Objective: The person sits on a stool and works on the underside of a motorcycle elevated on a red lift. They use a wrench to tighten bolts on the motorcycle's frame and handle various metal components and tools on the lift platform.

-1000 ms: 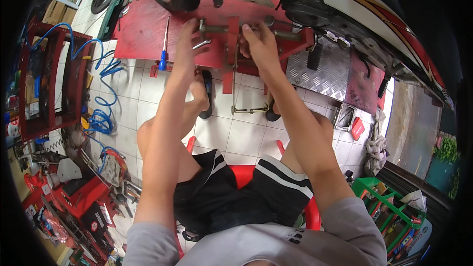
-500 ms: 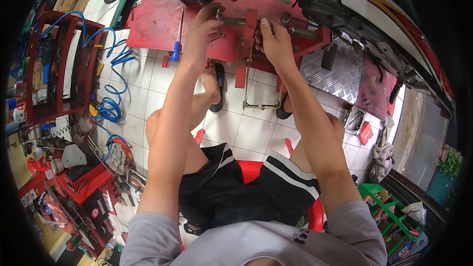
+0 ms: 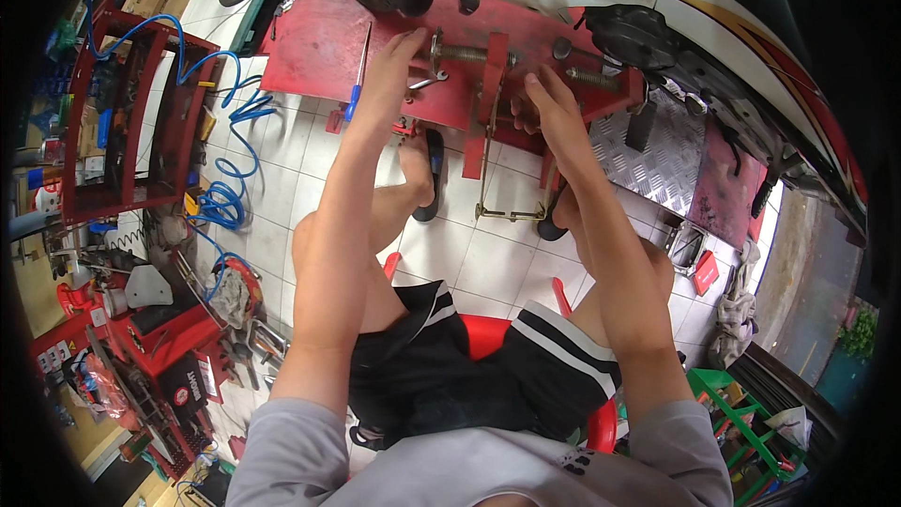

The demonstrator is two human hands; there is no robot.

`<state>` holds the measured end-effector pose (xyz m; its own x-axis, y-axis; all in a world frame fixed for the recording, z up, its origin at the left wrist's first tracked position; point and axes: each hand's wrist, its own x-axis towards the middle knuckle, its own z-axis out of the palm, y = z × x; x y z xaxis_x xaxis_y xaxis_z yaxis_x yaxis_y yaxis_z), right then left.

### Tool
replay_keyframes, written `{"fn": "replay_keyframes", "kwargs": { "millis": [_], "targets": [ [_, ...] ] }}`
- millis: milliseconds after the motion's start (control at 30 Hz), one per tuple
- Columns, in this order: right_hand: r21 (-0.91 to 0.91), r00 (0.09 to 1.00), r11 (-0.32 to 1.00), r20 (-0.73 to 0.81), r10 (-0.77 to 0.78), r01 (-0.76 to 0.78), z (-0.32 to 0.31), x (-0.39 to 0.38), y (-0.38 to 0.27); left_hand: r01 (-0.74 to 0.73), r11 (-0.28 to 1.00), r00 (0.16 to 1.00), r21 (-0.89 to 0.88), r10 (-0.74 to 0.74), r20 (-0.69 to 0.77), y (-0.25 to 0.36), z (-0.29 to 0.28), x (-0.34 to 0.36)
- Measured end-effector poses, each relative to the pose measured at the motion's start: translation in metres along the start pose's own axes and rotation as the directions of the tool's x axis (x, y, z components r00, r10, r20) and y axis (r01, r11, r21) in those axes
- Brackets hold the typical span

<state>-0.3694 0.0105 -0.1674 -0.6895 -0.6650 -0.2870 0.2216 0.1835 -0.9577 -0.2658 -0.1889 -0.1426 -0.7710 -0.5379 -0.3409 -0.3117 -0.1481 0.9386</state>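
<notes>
The right hand has moved away from the screw, grip apart; left hand, grip undeterminable; the screw, over the red desk, is judged heavy, stiff, best held by its end handle.

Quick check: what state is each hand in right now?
Left hand: near the threaded rod; grip cannot be told.
Right hand: open, fingers bent, nothing visible in it.

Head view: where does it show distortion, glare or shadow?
Head view: the red metal shelf looks bowed near the black rim; glare brightens the white floor tiles; the diamond-plate panel glints; on the right hand, curled fingers look shaded.
</notes>
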Motion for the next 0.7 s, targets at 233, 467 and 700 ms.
{"fn": "replay_keyframes", "kwargs": {
  "millis": [233, 467, 700],
  "targets": [
    [0.187, 0.995, 0.982, 0.095, -0.004, -0.014, -0.005, -0.006, -0.008, 0.052, 0.996, 0.999, -0.077, -0.053, -0.005, -0.008, -0.004, 0.003],
    [0.175, 0.996, 0.984, 0.089, -0.005, -0.011, -0.007, -0.005, -0.008, 0.146, 0.984, 0.989, -0.107, -0.149, -0.023, 0.008, 0.004, -0.005],
    [0.167, 0.996, 0.986, 0.086, -0.007, -0.007, -0.008, -0.004, -0.003, 0.021, 0.992, 0.995, -0.127, -0.033, -0.094, 0.008, 0.016, -0.010]
  ]
}}
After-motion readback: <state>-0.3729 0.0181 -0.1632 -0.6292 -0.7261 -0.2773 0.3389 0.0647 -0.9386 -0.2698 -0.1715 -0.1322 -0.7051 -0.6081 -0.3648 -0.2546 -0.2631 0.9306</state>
